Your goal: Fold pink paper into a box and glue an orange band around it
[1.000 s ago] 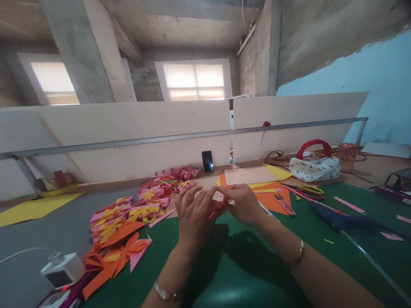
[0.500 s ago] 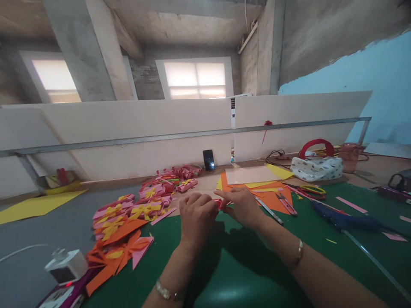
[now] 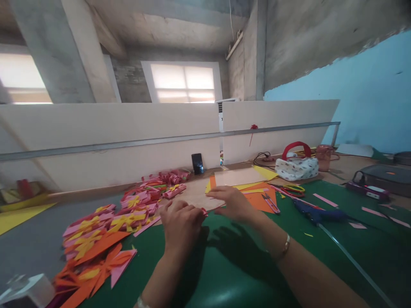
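Observation:
My left hand point(image 3: 183, 220) is closed, back of the hand toward me, around a small red piece point(image 3: 204, 212) whose end pokes out by the fingertips. Its exact kind is mostly hidden by the fingers. To its right, my right hand point(image 3: 233, 203) is held with fingers stretched out and nothing in them, a short gap from the red piece. Beyond the right hand lie orange paper point(image 3: 257, 200) and thread snips point(image 3: 270, 202). Left of my left hand are pink paper pieces with yellow bows point(image 3: 128, 221) and cut orange paper shapes point(image 3: 102, 267).
A phone point(image 3: 197, 164) leans against the back board. On the right lie a blue glue gun point(image 3: 321, 213), yellow-handled scissors point(image 3: 293, 188), a white patterned bag point(image 3: 297, 168), a pink jar point(image 3: 323, 158) and pink strips. A white charger plug point(image 3: 27, 291) stands at front left.
My right hand has come away from the red piece, its fingers spreading. My left hand keeps its grip on it. The view has turned slightly to the right.

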Tool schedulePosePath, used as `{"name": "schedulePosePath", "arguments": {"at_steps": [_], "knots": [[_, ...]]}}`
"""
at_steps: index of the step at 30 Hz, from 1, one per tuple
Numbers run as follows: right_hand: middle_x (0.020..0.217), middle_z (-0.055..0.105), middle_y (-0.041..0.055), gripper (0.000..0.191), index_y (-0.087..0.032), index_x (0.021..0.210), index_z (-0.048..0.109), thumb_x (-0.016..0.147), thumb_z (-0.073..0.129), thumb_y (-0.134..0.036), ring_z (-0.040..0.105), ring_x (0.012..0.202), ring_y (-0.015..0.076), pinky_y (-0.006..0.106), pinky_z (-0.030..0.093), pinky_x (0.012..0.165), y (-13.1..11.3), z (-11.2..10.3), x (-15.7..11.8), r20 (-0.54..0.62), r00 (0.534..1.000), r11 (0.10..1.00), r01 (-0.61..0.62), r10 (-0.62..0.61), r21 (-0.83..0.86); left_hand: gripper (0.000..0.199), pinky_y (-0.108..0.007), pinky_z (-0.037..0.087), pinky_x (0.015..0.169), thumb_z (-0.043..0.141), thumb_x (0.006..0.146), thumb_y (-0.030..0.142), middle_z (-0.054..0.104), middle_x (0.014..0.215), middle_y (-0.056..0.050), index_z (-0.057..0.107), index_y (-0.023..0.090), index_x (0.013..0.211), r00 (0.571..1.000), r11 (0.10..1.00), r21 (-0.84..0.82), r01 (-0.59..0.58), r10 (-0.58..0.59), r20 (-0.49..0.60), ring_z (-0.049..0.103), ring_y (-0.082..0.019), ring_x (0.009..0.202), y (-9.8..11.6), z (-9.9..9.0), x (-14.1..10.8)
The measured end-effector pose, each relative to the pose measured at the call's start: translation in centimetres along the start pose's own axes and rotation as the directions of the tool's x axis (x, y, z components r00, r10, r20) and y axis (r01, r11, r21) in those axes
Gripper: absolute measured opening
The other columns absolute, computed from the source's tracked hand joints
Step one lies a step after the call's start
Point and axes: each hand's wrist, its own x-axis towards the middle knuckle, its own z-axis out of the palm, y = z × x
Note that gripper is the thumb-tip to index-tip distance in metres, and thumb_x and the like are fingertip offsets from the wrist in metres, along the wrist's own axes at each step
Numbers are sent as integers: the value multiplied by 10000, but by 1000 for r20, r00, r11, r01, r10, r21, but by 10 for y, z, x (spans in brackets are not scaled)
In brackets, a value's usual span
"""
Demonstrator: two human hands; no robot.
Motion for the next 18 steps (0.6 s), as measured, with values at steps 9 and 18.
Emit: {"name": "schedulePosePath", "arguments": {"at_steps": [9, 18], "knots": [[1156, 560, 90, 305, -154, 1150, 536, 882, 537, -299, 580, 969, 208, 402, 496, 804, 98, -31, -31, 71, 683, 647, -646, 727, -405, 75, -458, 271, 827, 666, 694, 352, 726, 690, -6, 710, 309, 651, 982, 949, -257, 184, -187, 15, 586, -254, 765, -1, -8, 2], [1156, 559, 91, 308, -152, 1152, 534, 881, 540, -298, 581, 966, 205, 396, 498, 802, 131, -4, -38, 176, 544, 550, -667, 820, -502, 120, -282, 445, 600, 722, 581, 290, 714, 685, -29, 722, 204, 664, 822, 417, -735, 534, -459, 337, 634, -205, 672, -9, -11, 6]]}}
